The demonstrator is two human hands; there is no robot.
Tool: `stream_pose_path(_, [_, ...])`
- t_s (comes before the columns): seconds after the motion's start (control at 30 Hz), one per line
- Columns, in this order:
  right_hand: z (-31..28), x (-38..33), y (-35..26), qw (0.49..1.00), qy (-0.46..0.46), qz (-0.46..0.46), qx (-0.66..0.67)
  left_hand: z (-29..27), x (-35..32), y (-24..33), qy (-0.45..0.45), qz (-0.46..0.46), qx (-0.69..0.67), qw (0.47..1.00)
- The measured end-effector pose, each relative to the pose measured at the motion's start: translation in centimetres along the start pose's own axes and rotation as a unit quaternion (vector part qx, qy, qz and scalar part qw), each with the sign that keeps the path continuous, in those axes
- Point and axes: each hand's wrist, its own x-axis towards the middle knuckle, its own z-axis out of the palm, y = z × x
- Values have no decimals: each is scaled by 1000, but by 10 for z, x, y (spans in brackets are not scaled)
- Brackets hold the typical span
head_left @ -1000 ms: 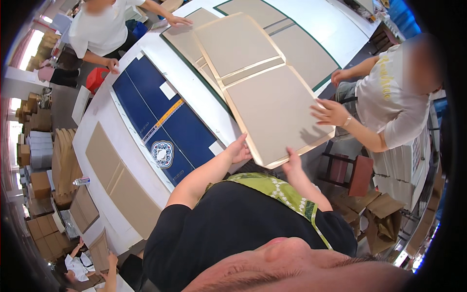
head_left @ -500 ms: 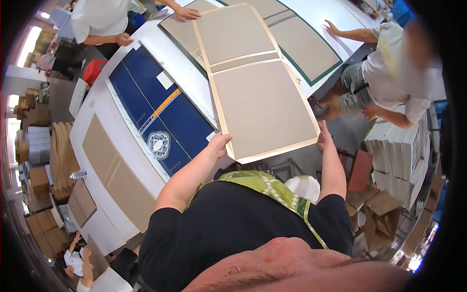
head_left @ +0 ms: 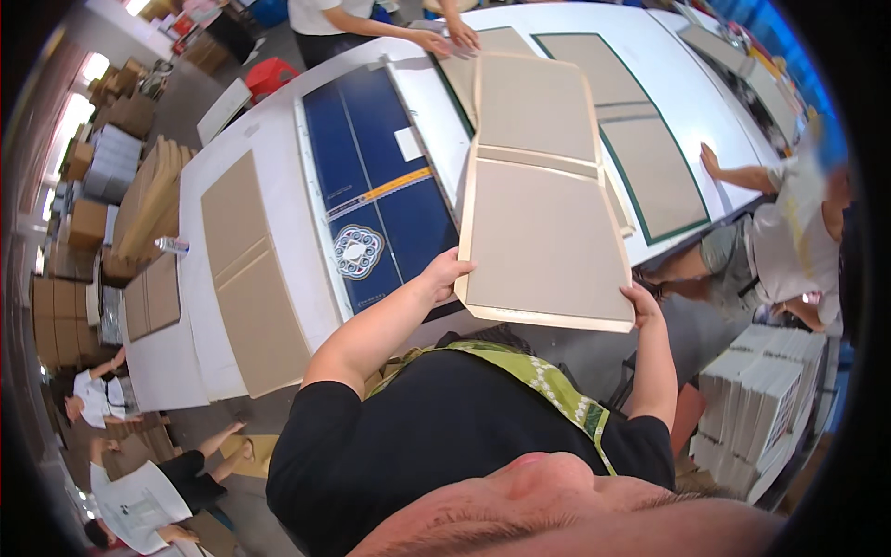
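Since a moment ago the folded grey board has swung straighter and now hangs squarely over the white table, its far panel reaching further across. The left hand grips its near left corner, fingers curled on the edge; the right hand clasps the near right corner. Left of the board lies a blue printed sheet, further left a brown cardboard sheet. Right of it lie green-edged grey boards, where a co-worker's hand presses. Bare white tabletop shows beyond.

White table bears blue printed sheet and grey boards.
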Motion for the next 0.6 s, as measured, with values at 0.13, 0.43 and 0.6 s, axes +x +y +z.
stream_pose_path(0.13, [21, -25, 6, 998, -13, -54, 20, -2, -20, 18, -16, 16, -18, 1000])
stream_pose_path(0.43, [24, -49, 30, 998, 24, -62, 16, 12, -50, 55, -34, 46, 13, 998])
stream_pose_path(0.6, [62, -58, 42, 999, 12, -25, 25, -3, -68, 67, -24, 45, 30, 998])
